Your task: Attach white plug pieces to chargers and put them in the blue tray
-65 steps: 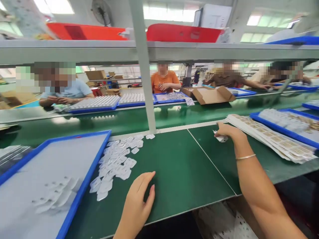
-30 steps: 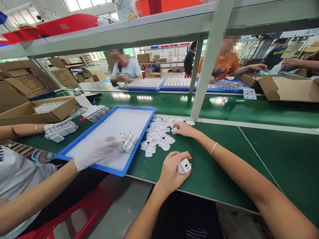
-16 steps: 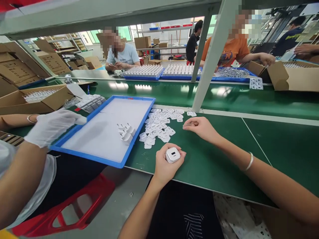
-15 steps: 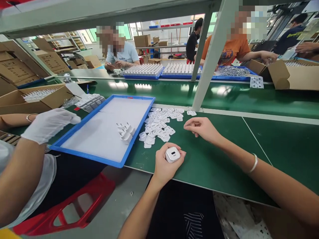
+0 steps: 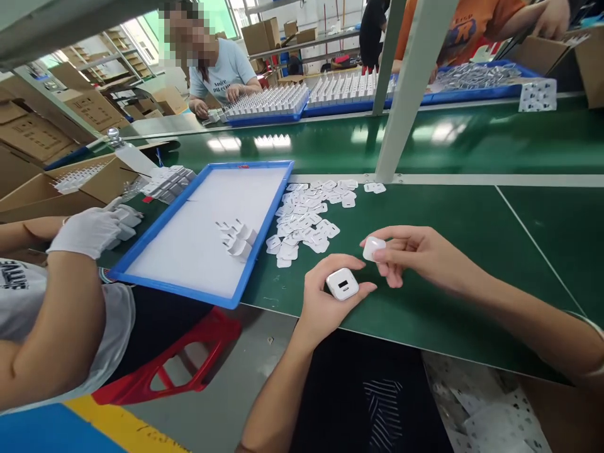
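My left hand (image 5: pixel 317 299) is wrapped round a white charger (image 5: pixel 342 284), whose end face with a dark port slot points up at me. Just to its right, my right hand (image 5: pixel 419 255) pinches a small white rounded-square piece (image 5: pixel 374 248) between thumb and fingers. The piece and the charger are apart. Beyond my left hand, a loose pile of thin white square plates (image 5: pixel 302 220) with small slots is spread over the green table (image 5: pixel 453 296). Several white chargers with pins (image 5: pixel 238 242) stand together in the blue-rimmed tray (image 5: pixel 179 293).
At my left, a co-worker's white-gloved hand (image 5: pixel 82 233) is on white parts beside the tray. A slanted metal post (image 5: pixel 413 94) rises at the table's back edge, before a green conveyor belt (image 5: pixel 321 151). Across it, people sit by trays of white chargers (image 5: pixel 268 104).
My right hand has turned, and a white square piece now shows in its fingers. The view has tilted. The co-worker's gloved hand has moved from above the tray to the white parts.
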A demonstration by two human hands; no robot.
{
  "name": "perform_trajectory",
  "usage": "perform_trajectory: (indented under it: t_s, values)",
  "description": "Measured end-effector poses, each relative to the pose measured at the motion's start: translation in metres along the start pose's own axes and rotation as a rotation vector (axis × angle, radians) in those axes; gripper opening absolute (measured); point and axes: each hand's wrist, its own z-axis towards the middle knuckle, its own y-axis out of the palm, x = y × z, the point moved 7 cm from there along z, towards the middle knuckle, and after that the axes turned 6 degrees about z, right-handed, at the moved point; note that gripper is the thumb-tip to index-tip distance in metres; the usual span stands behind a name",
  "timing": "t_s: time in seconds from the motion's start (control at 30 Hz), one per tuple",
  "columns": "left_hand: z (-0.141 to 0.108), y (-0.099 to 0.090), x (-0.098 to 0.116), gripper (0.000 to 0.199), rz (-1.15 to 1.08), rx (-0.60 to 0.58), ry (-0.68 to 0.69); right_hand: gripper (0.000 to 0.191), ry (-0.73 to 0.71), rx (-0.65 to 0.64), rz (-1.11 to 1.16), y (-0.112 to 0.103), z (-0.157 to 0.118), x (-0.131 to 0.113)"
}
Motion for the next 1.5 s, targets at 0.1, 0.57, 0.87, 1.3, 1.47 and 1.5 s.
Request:
perform_trajectory:
  t_s: [0.1, 0.57, 0.87, 1.3, 1.47, 1.5]
  values:
    - [0.001, 0.0, -0.002, 0.031, -0.004, -0.004, -0.004, 0.029, -0.072, 0.031, -0.06, 0.001, -0.008, -0.008]
    - [0.0, 0.006, -0.009, 0.028, 0.055, -0.059, -0.08, 0.022, -0.007, -0.022, 0.096, 0.026, -0.021, 0.001]
    - [0.0, 0.008, -0.009, 0.02, 0.055, -0.09, -0.07, 0.029, 0.022, 0.018, 0.103, 0.028, -0.02, 0.01]
    - [0.001, 0.008, -0.007, 0.018, 0.077, -0.094, -0.087, 0.026, 0.008, 0.04, 0.047, 0.031, -0.021, 0.008]
    - [0.001, 0.009, -0.007, 0.017, 0.072, -0.105, -0.076, 0.022, 0.0, 0.045, 0.045, 0.031, -0.021, 0.007]
    - [0.001, 0.009, -0.007, 0.016, 0.072, -0.106, -0.071, 0.02, -0.001, 0.045, 0.043, 0.031, -0.021, 0.008]
